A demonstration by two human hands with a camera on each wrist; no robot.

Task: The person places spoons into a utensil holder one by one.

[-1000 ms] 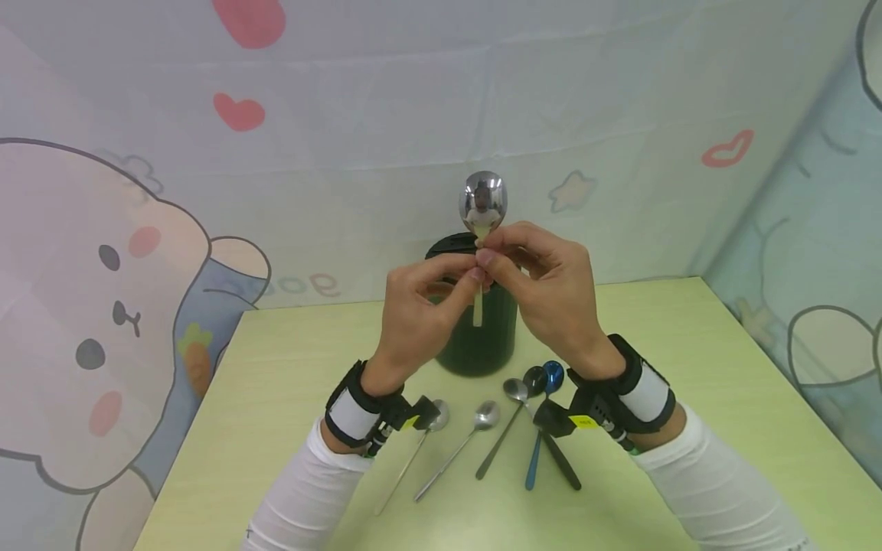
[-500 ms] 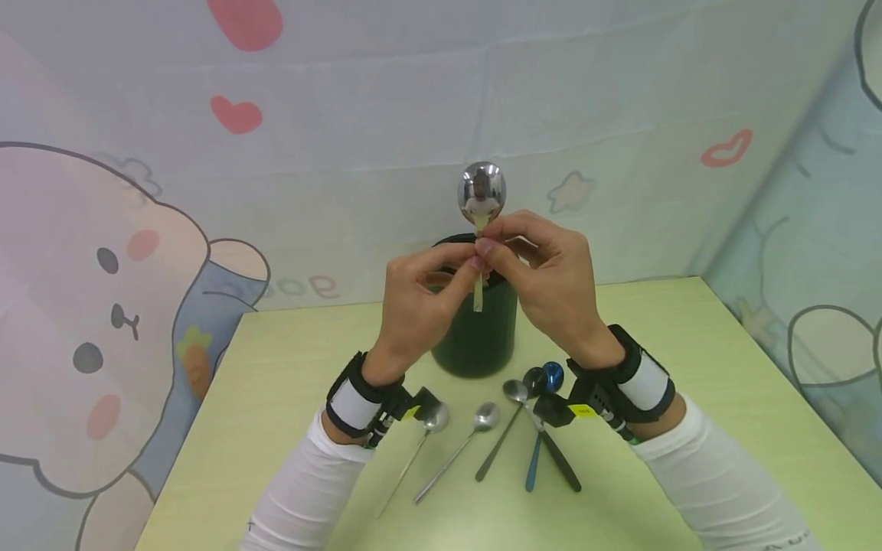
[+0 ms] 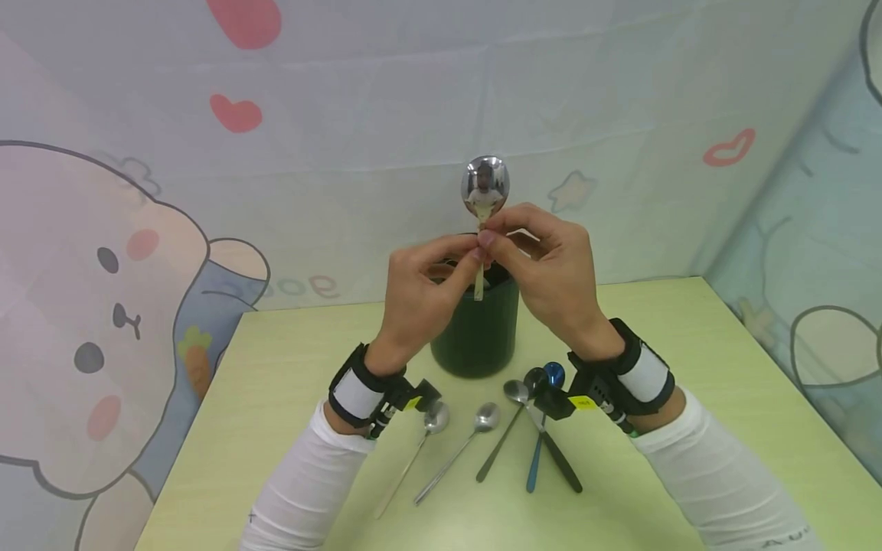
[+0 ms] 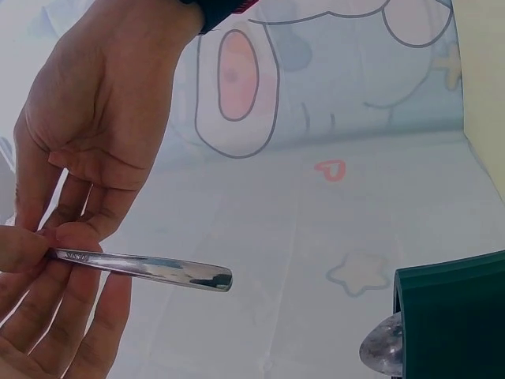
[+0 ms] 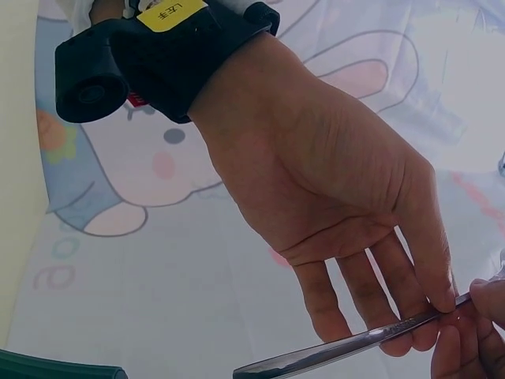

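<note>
Both left hand [image 3: 420, 298] and right hand [image 3: 551, 279] pinch an upright spoon [image 3: 485, 200] above the dark green holder [image 3: 475, 337]; contents unclear.

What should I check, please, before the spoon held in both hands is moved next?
1. Both hands hold the spoon: ok; left hand and right hand pinch its handle.
2. Spoon upright, bowl up: ok.
3. Spoon is above the holder: ok, handle end hangs over its rim.
4. Holder upright on the table: ok.
5. Room inside the holder: cannot tell; the left wrist view shows one spoon bowl at its edge.
6. Spoons on the table lie apart from the holder: ok.
</note>
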